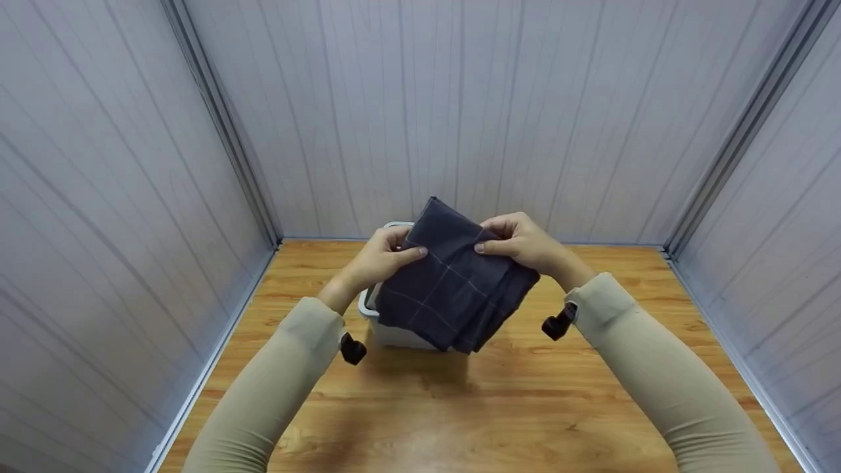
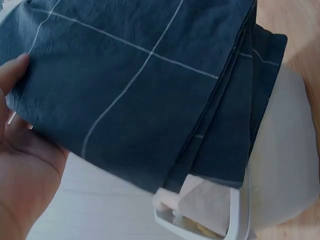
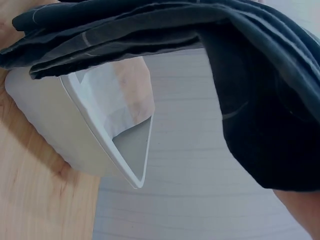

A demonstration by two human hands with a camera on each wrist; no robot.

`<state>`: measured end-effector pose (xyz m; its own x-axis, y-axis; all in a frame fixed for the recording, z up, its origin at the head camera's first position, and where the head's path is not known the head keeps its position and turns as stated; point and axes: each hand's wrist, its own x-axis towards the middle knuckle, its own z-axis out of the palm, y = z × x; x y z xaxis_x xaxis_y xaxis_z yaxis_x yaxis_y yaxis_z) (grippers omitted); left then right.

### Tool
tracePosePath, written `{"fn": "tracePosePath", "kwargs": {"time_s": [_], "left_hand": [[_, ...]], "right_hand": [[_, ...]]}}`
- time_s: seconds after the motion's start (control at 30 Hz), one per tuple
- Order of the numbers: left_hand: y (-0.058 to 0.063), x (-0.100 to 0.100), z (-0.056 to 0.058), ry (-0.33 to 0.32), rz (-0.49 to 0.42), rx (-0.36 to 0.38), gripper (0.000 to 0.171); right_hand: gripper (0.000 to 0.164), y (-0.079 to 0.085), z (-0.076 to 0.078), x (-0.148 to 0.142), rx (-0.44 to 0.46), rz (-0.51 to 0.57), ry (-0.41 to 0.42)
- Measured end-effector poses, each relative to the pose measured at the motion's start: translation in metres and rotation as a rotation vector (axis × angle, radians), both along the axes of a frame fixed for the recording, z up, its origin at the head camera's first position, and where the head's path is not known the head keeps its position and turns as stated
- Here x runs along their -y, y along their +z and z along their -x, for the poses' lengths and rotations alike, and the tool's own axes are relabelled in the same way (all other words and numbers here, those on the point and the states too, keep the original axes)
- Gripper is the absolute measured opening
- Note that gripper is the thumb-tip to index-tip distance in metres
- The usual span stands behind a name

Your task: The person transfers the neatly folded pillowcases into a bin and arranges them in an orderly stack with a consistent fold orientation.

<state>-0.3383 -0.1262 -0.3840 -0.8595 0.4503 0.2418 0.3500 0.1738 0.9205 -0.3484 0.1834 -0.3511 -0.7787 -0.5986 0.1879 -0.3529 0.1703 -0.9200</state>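
Observation:
A dark navy cloth with thin pale check lines, folded in several layers, is held up between both hands. My left hand pinches its left edge, thumb on top and fingers behind. On the opposite edge my right hand grips the cloth the same way. Below and behind the cloth stands a white bin, partly hidden in the head view. Inside the bin, a pale piece of fabric with a peach-coloured part shows in the right wrist view. The right fingers are mostly hidden behind the cloth there.
The bin stands on a wood-grain floor near the back wall. Whitish panel walls rise on the left and right. Small black devices are fixed at both sleeve cuffs.

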Motion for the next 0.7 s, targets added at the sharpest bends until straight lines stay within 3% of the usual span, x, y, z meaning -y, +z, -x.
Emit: {"fn": "tracePosePath", "kwargs": {"time_s": [0.2, 0.5, 0.7], "left_hand": [[0.007, -0.006, -0.002, 0.063, -0.033, -0.071, 0.012], [0.017, -0.005, -0.004, 0.092, -0.020, -0.119, 0.016], [0.021, 0.002, -0.004, 0.118, -0.097, -0.118, 0.016]], "right_hand": [[0.020, -0.003, 0.003, -0.005, 0.038, 0.042, -0.034], [0.018, -0.019, 0.012, -0.017, 0.064, 0.089, -0.076], [0.026, -0.034, 0.014, -0.024, 0.174, 0.297, -0.026]]}}
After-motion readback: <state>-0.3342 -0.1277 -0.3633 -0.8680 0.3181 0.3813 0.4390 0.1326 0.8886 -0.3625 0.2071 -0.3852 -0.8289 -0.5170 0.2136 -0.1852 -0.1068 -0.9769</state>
